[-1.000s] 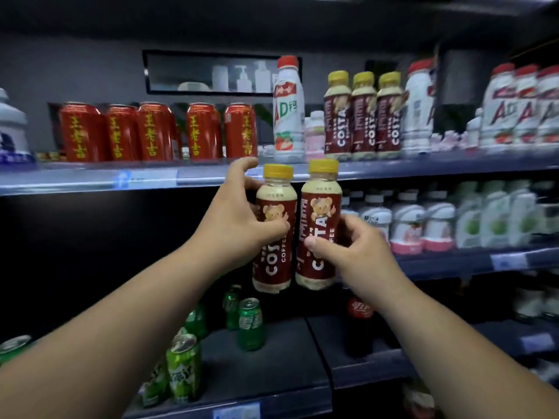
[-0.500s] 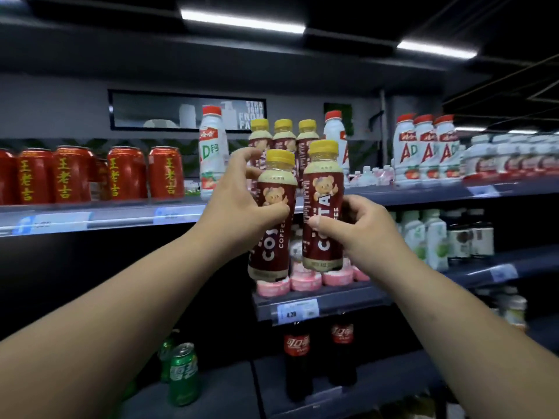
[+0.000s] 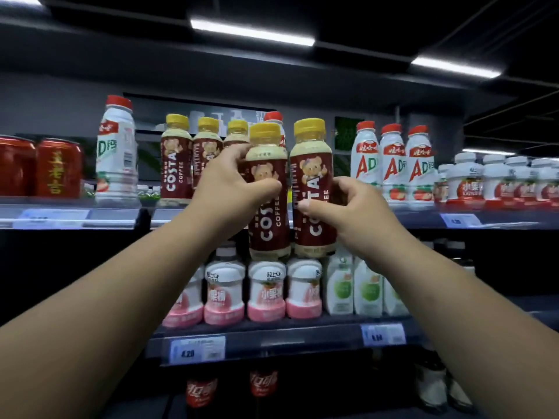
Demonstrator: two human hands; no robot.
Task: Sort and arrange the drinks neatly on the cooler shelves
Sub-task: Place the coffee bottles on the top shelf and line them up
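Top shelf [image 3: 115,214]: three shelved coffee bottles [image 3: 176,164] stand near its front edge, three white bottles [image 3: 393,164] further right, with a gap between. In front of that gap you hold two more upright, side by side. Your left hand [image 3: 230,189] has its fingers curled round the left bottle [image 3: 267,213]; your right hand [image 3: 354,204] pinches the right bottle [image 3: 313,182].

head view | faces forward at cooler shelves [image 3: 302,338] | close

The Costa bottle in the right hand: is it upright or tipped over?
Upright. The Costa bottle has its yellow cap on top and base straight below; the right hand grips its side.
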